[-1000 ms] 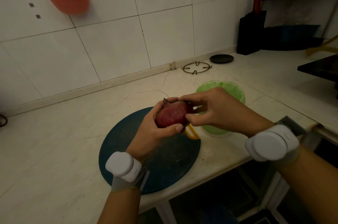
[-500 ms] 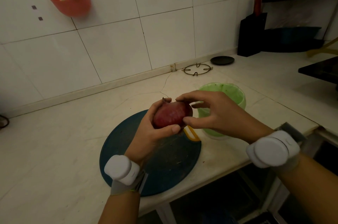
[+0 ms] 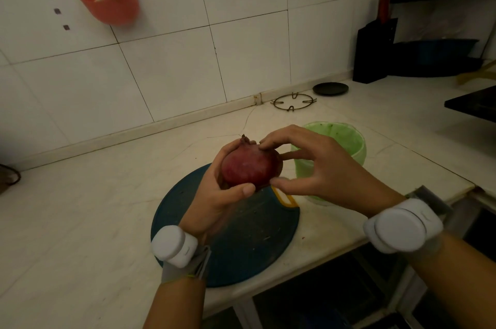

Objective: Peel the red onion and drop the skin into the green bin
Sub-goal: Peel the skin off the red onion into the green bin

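Note:
A red onion with its dry tip up is held in the air above the round dark blue cutting board. My left hand grips it from below and the left, thumb across its front. My right hand sits on the onion's right side, fingertips curled onto the skin near the top and thumb at its lower right. The green bin stands on the counter just behind my right hand, partly hidden by it.
A yellow-orange handle lies on the board under the onion. A wire pot stand and a black lid lie by the wall. A black knife block stands far right. The counter edge runs close below the board.
Both hands have lifted the onion slightly and my right fingertips have shifted up toward its top. The onion stays in my left hand.

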Available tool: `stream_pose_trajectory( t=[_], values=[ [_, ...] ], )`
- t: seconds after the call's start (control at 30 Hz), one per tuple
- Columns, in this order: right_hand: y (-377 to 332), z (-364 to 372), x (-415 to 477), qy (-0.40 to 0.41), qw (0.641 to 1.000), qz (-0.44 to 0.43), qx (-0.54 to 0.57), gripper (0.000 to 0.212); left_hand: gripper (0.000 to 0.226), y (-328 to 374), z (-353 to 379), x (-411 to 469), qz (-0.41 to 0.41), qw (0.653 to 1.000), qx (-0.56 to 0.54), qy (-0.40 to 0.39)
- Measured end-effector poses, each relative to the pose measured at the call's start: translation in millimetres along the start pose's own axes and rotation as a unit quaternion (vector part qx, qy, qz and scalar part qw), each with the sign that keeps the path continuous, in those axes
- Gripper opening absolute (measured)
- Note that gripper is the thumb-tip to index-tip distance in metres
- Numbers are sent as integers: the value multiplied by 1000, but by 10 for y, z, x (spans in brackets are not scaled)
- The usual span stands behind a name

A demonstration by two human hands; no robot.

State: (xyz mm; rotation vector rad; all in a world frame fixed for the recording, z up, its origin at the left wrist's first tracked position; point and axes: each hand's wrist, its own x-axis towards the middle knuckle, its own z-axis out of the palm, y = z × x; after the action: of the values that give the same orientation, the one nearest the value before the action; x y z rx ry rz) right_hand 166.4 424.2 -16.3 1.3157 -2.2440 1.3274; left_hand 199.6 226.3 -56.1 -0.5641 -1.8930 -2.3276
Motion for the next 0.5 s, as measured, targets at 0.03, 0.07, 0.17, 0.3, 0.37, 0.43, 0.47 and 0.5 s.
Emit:
stream_pose_trajectory(
  t=[0.03,0.07,0.17,0.3,0.37,0.43,0.47,0.5],
  values=[
    [-3,14,-1,-2,1000,-18,-22,49,92,9,1,2,-1,1000,-7,-1],
    [-7,34,2,-3,998,-38,-47,52,93,15,3,6,-2,1000,-10,-2],
    [-26,77,33,-3,990,-86,-112,54,91,25,20,18,-6,1000,-14,-19],
    [-43,60,78,-14,990,-84,-110,56,88,25,23,18,-7,999,-20,-31],
    [-34,62,96,-25,991,-77,-107,58,89,25,8,22,-2,999,-11,-35],
    [-19,71,110,-29,990,-74,-113,58,89,19,-4,30,6,999,1,-36],
    [-13,79,114,-27,990,-73,-114,58,90,13,-8,35,8,999,4,-32],
    [-12,86,114,-24,991,-73,-114,57,91,4,-7,43,8,1000,1,-25]
  ],
)
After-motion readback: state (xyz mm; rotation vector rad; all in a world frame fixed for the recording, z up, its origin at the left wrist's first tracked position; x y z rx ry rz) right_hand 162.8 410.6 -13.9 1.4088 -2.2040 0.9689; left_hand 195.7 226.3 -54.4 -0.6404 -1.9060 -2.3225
